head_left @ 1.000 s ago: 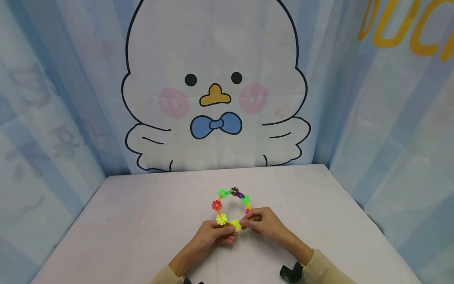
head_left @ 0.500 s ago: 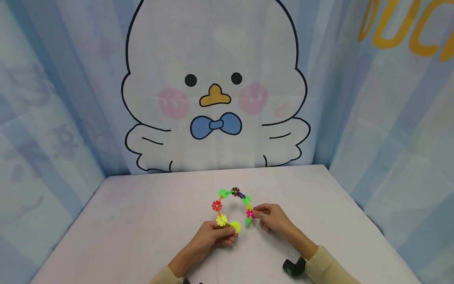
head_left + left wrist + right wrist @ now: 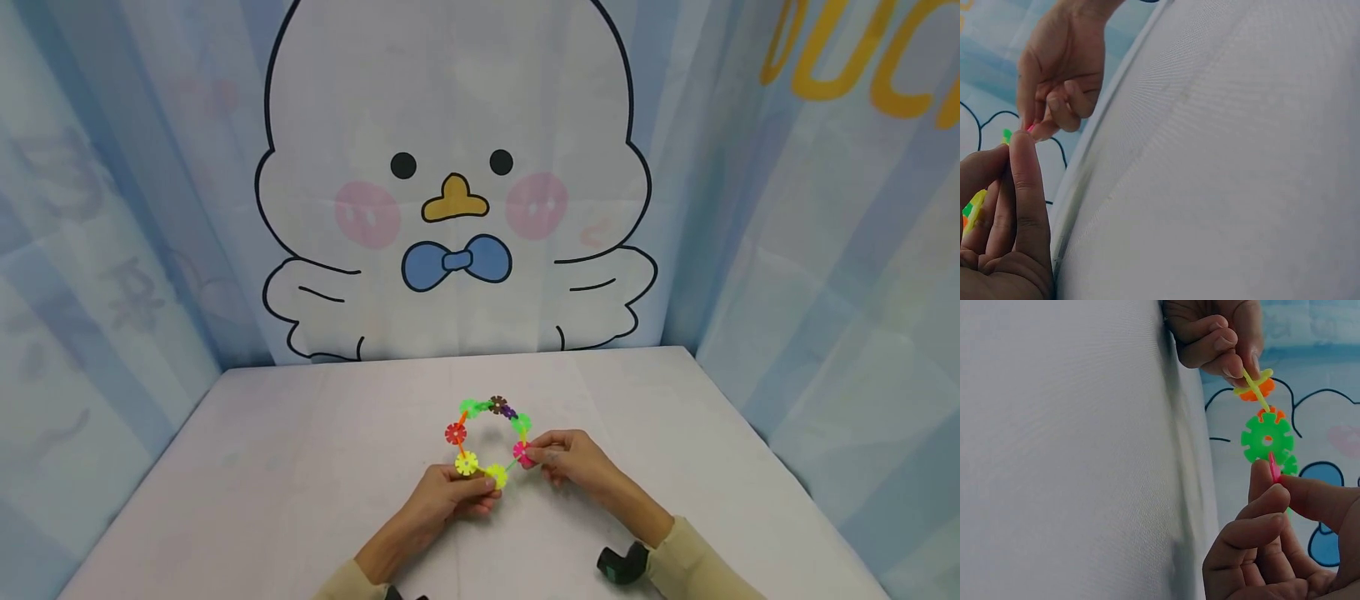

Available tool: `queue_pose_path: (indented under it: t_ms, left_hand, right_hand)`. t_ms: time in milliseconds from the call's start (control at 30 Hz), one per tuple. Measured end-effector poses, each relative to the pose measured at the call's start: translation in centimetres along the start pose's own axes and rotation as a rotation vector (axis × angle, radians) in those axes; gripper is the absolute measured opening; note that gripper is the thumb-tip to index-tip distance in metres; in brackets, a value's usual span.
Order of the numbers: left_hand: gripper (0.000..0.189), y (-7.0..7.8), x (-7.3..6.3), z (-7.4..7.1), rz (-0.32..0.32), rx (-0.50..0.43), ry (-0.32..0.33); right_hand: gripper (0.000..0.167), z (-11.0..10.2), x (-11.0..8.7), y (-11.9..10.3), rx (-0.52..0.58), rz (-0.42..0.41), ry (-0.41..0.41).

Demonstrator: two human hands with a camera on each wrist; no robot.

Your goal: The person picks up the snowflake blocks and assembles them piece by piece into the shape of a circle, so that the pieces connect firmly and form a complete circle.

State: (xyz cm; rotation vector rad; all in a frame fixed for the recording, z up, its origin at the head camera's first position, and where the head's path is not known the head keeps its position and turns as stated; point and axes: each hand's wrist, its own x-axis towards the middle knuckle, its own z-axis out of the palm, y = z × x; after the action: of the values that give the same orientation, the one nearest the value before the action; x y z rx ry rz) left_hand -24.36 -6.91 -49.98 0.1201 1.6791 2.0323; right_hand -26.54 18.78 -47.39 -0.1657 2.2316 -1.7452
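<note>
A ring of notched snowflake discs stands upright above the table, with a red disc (image 3: 455,433) at its left and a brown disc (image 3: 498,404) at the top. My left hand (image 3: 448,493) pinches the lower yellow disc (image 3: 497,476) between thumb and fingers. At the ring's lower right, my right hand (image 3: 576,460) pinches a pink disc (image 3: 522,452). Between these two, a green disc (image 3: 1266,439) shows face-on in the right wrist view. The pink disc meets its lower notch, and the yellow disc's edge reaches its upper rim. Fingers hide part of both pinched discs.
A white-covered table (image 3: 315,450) lies beneath both hands. Printed curtains (image 3: 810,275) rise around its back and sides. A black wrist device (image 3: 622,564) sits by the right sleeve (image 3: 697,558).
My right hand has shifted from beside the lower yellow disc up to the pink disc. The gap seen half a second ago between green and yellow discs has narrowed. My left hand keeps its pinch.
</note>
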Motion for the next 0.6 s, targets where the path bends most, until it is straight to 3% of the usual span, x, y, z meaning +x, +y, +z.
queue_pose_path:
  t_ms: [600]
  left_hand:
    - [0.032, -0.09, 0.21, -0.19, -0.002, 0.018, 0.026]
  right_hand:
    - [0.03, -0.15, -0.09, -0.29, 0.007, 0.007, -0.049]
